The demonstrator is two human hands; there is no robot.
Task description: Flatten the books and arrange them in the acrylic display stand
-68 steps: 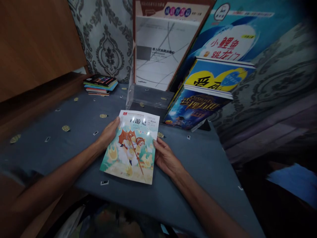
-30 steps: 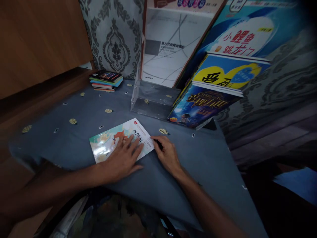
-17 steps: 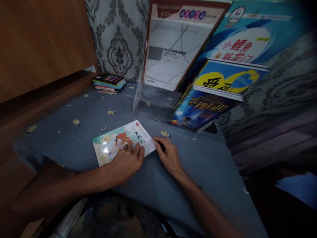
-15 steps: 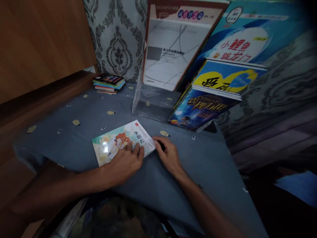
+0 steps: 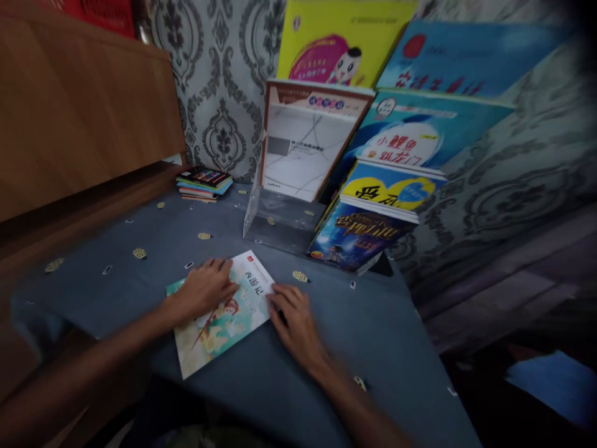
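A thin picture book (image 5: 222, 317) with a pale green and white cover lies flat on the blue-grey tablecloth (image 5: 364, 323), turned slantwise. My left hand (image 5: 204, 289) rests on the book's upper left part, fingers spread and flat. My right hand (image 5: 293, 317) lies at the book's right edge, fingers curled down onto the cloth and touching the cover's rim. Neither hand lifts the book.
A clear acrylic stand (image 5: 280, 218) behind the book holds a white brochure (image 5: 303, 149). To its right, several children's books (image 5: 373, 218) lean in tiers. A small stack of booklets (image 5: 204, 183) sits at the back left by a wooden panel (image 5: 84, 118).
The book has swung round, its lower end now toward me. My left hand has moved from the book's near side to its upper left. The camera has tilted up.
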